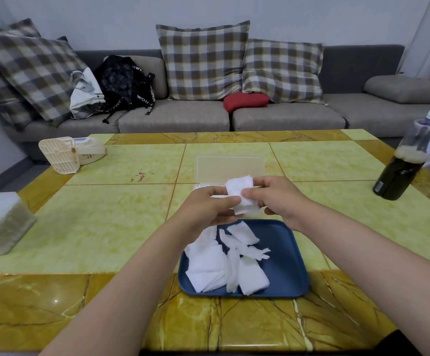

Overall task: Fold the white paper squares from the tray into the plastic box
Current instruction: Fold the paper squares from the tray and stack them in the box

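A white paper square (pixel 240 194) is held in the air between both hands, above the far edge of the blue tray (pixel 285 265). My left hand (pixel 206 209) pinches its lower left side with the thumb on top. My right hand (pixel 275 196) pinches its right side. Several more white paper squares (pixel 216 268) lie loose in the tray's left half. Behind my hands stands the clear plastic box (pixel 229 167) with its lid raised; white paper shows at its left edge, and my hands hide most of its inside.
A dark bottle (pixel 401 170) stands at the table's right edge. A cream fan (pixel 65 155) lies at the far left, and a white block (pixel 0 222) sits at the near left. A sofa with plaid cushions and bags runs behind the table.
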`<move>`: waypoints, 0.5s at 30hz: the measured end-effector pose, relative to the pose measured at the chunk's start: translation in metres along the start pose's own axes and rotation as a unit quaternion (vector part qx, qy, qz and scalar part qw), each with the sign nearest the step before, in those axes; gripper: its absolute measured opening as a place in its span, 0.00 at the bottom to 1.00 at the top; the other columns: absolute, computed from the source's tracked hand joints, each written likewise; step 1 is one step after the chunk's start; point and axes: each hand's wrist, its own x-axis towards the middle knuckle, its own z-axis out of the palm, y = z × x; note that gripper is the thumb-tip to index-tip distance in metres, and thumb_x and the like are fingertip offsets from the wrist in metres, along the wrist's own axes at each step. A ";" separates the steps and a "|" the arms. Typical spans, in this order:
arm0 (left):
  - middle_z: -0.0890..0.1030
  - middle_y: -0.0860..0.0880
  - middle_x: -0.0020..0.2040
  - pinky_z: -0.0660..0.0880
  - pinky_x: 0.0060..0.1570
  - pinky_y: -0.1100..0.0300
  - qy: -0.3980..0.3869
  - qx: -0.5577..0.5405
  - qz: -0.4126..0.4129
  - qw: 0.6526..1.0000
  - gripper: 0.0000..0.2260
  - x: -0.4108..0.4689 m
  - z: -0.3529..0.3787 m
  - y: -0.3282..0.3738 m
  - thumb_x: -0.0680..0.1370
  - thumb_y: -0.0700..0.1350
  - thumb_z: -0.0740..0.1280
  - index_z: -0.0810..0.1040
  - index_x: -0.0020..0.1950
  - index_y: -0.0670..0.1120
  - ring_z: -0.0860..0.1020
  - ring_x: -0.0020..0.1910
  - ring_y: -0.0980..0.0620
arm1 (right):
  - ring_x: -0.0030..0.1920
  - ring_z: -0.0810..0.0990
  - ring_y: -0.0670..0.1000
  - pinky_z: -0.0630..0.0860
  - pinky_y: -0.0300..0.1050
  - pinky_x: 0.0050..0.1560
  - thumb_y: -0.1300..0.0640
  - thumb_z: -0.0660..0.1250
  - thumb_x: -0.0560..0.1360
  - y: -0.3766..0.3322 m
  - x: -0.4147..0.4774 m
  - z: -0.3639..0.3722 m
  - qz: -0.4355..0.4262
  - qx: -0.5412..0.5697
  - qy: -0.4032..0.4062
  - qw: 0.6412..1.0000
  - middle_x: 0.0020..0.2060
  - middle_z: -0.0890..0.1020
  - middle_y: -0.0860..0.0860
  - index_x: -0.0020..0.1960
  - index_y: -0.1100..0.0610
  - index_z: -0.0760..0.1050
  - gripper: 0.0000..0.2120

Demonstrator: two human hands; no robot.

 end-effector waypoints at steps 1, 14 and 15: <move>0.87 0.42 0.48 0.83 0.45 0.58 0.009 0.006 -0.004 1.000 0.14 0.001 0.000 0.000 0.76 0.40 0.74 0.79 0.61 0.40 0.86 0.42 0.48 | 0.34 0.78 0.46 0.71 0.41 0.38 0.57 0.74 0.74 0.000 0.001 -0.001 0.004 0.011 -0.004 1.000 0.41 0.84 0.46 0.56 0.52 0.82 0.10; 0.84 0.58 0.47 0.74 0.45 0.68 0.095 0.270 0.214 0.934 0.06 -0.001 0.011 -0.002 0.77 0.50 0.70 0.84 0.52 0.53 0.80 0.46 0.63 | 0.46 0.86 0.53 0.82 0.44 0.41 0.61 0.76 0.73 0.002 0.004 0.003 0.039 0.135 -0.019 0.990 0.50 0.87 0.55 0.59 0.61 0.82 0.15; 0.85 0.58 0.47 0.75 0.47 0.65 0.095 0.222 0.188 0.952 0.07 -0.001 0.012 -0.001 0.79 0.50 0.67 0.84 0.51 0.53 0.81 0.47 0.62 | 0.48 0.86 0.51 0.83 0.44 0.42 0.60 0.77 0.72 0.004 0.004 0.005 0.003 0.090 0.006 0.996 0.49 0.87 0.53 0.59 0.59 0.82 0.16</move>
